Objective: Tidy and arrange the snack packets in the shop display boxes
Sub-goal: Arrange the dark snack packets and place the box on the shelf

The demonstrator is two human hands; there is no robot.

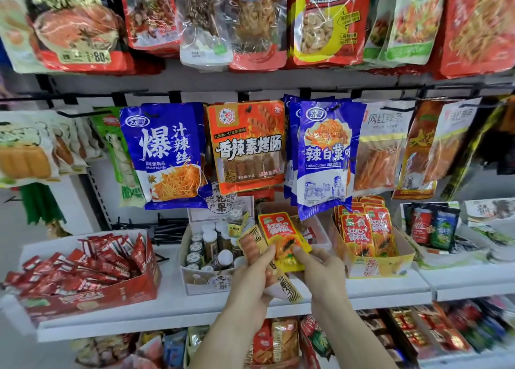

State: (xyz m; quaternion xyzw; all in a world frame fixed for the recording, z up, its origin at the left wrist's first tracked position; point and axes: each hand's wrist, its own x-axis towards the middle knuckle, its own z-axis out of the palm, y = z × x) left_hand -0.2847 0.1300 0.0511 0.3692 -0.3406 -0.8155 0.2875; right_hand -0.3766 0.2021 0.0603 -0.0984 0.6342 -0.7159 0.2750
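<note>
Both my hands are raised in front of the white middle shelf (pixel 390 292). My left hand (pixel 250 279) grips a bundle of sausage snack packets (pixel 252 241) with gold and black ends. My right hand (pixel 324 272) pinches the lower edge of a yellow and red snack packet (pixel 281 234), held upright just above the two hands. To the right stands a yellow display box (pixel 376 267) with several matching yellow and red packets (pixel 365 233) standing upright in it.
A white box of small jars (pixel 207 282) sits behind my left hand. A red box of red sachets (pixel 89 296) fills the shelf's left end. Blue and orange bags (pixel 248 148) hang on hooks just above. More boxed packets (pixel 434 226) stand at right, and a lower shelf (pixel 278 340) holds others.
</note>
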